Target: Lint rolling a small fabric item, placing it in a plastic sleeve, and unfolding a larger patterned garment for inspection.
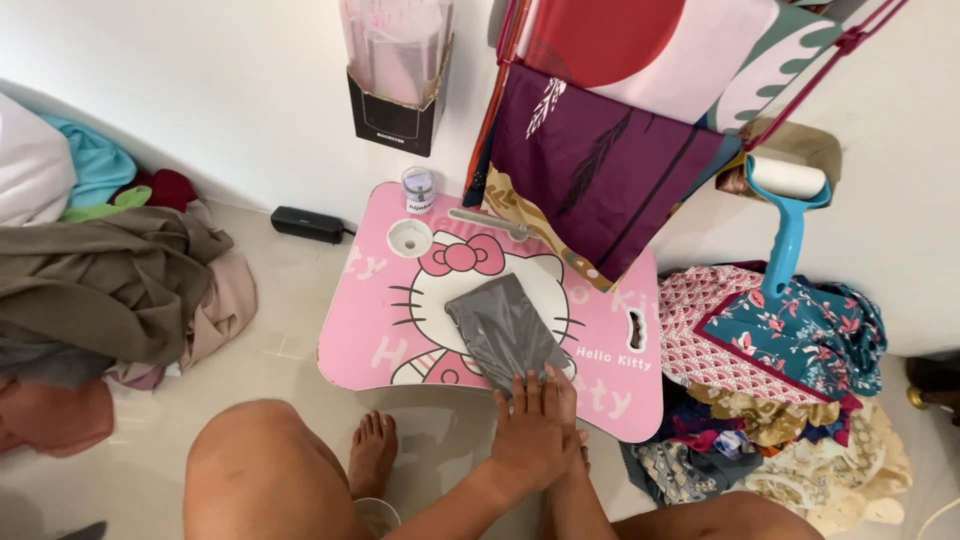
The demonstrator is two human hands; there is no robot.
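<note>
A grey cloth [505,331], folded into a flat, smooth rectangle, lies slanted in the middle of the pink surface [610,345], directly ahead of the hands. The left hand [530,425] lies flat and spread, fingers together, with its fingertips pressing the cloth's near edge. The right hand [572,440] is mostly hidden under the left; only its fingertips show at the cloth's near corner, and I cannot tell how it is set.

The surface is a low, glossy lap table with rounded corners, a cartoon cat print and a slot handle to the right of the hands. Beyond the cloth, a round cup hollow [409,236] and a small clear jar [418,190] sit at the far left corner. A purple printed fabric [590,165] hangs over the far right edge. Right of the hands lies a heap of patterned fabrics [790,350] with a blue lint roller [785,215] above it. Far left is a pile of olive and beige clothes [110,285] on the tiled floor.
</note>
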